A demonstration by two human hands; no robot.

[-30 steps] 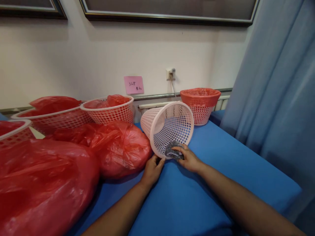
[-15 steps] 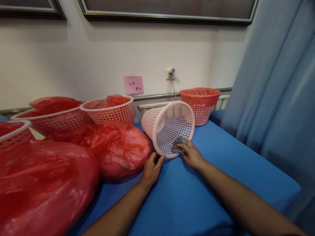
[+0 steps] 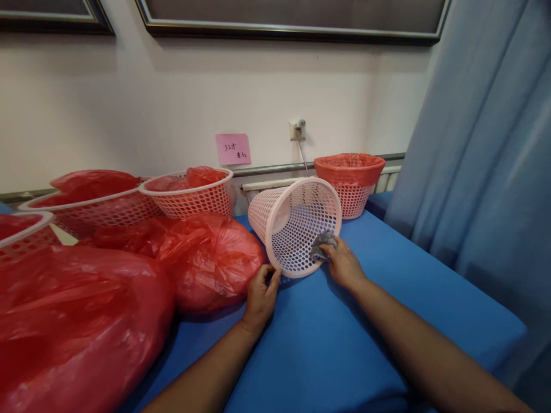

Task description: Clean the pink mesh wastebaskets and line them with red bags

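The pink basket (image 3: 270, 226) lies sideways on the blue counter (image 3: 310, 344), left hand (image 3: 261, 293) pinching its rim, right hand (image 3: 345, 265) gripping a grey cloth (image 3: 322, 245) there; a loose pinch could let it roll.

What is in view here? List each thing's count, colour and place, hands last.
Tipped basket: one, pale pink, on its side, centre
Cloth: one, grey, at that basket's lower right rim
Red-lined baskets: four, pale pink, three left, one right
Bulging bags: at least two, red, left foreground
Table: one, blue-covered, beneath
Note: one, pink, wall
Socket: one, whitish, right of note
Frames: two, dark, upper wall
Pipe: one, grey, along wall
Wall: one, off-white, background
Curtain: one, blue, right
Left hand: one, at tipped basket's rim
Right hand: one, holding the cloth
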